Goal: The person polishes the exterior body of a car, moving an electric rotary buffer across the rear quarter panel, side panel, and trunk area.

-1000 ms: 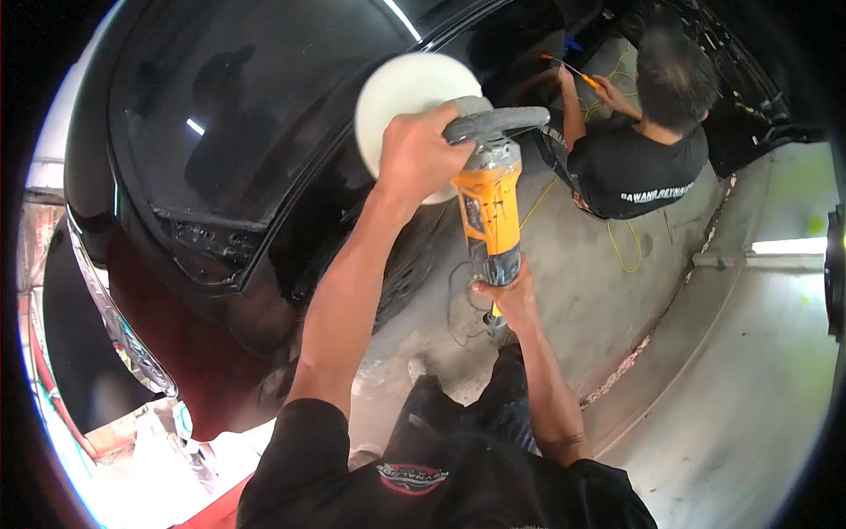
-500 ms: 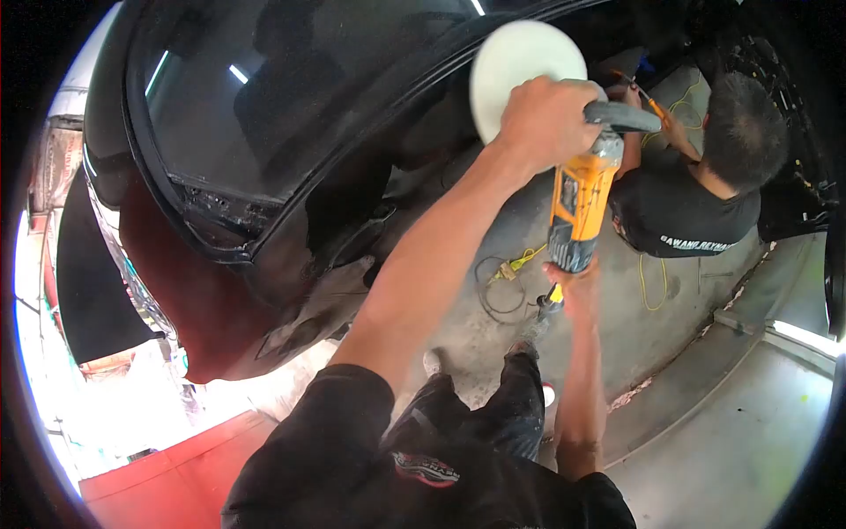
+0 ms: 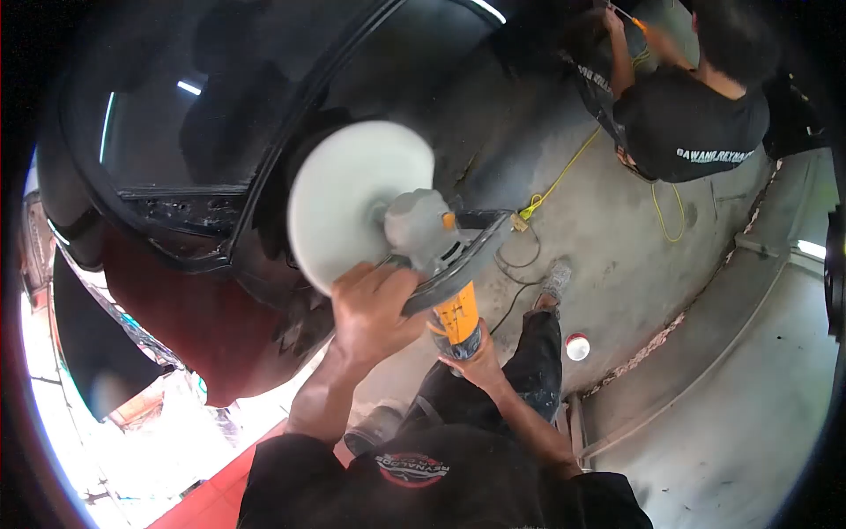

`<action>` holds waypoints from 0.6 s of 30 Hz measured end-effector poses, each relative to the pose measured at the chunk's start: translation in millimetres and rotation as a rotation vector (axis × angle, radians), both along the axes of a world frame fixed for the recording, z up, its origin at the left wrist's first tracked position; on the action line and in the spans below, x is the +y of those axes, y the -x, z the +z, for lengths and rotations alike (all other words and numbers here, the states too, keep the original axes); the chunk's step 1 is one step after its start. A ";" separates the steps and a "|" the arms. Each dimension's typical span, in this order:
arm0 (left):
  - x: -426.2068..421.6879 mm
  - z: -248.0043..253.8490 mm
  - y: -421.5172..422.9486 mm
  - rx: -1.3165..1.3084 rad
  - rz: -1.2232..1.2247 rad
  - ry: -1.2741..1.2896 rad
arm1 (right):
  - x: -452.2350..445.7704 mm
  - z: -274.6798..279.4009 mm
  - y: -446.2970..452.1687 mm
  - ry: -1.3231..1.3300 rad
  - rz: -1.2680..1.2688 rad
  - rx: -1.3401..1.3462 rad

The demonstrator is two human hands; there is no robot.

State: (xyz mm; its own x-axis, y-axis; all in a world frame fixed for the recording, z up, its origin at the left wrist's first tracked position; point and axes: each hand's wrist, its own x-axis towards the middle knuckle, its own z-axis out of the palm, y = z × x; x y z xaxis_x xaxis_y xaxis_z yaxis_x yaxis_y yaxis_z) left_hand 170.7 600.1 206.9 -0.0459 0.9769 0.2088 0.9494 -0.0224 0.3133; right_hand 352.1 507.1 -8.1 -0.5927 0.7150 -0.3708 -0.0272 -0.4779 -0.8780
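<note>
A yellow and grey polisher (image 3: 457,316) is held in both hands, close to my body. My left hand (image 3: 374,310) is wrapped round its dark loop handle, beside the white round pad (image 3: 352,203). My right hand (image 3: 476,357) grips the dark rear end of the body. The pad faces the glossy black car panel (image 3: 176,97) on the left; whether it touches the car cannot be made out.
A co-worker (image 3: 692,123) in a black shirt crouches at the upper right, holding an orange-handled tool. A yellow cord (image 3: 568,167) and dark cable lie on the concrete floor (image 3: 617,264). A small white and red container (image 3: 577,347) stands near my foot.
The polisher has come down and left, nearer my body, and its pad now shows larger. My hands moved with it, still gripping. The small container has come fully into view.
</note>
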 end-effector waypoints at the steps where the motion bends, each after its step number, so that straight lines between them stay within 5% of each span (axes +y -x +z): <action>1: 11.9 -12.4 -6.0 0.013 -0.014 0.023 | -4.5 -14.7 -1.1 0.030 -0.012 -0.006; 5: 68.5 -53.6 -22.8 0.044 -0.045 0.060 | 21.6 -45.2 -15.9 0.217 -0.111 0.058; 15: 238.2 -93.8 -58.2 0.040 -0.127 -0.082 | 186.6 -70.6 -41.9 0.084 -0.208 -0.095; 18: 261.0 -103.6 -68.8 0.053 -0.088 -0.064 | 214.5 -86.3 -47.2 0.279 -0.223 0.025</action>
State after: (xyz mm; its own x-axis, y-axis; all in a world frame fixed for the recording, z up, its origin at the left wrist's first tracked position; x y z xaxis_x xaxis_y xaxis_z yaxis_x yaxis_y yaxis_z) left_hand 239.6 861.1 103.3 0.0526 0.9611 0.2712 0.9580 -0.1253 0.2579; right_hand 399.3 721.6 -94.4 -0.4449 0.7009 -0.5575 -0.1781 -0.6793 -0.7119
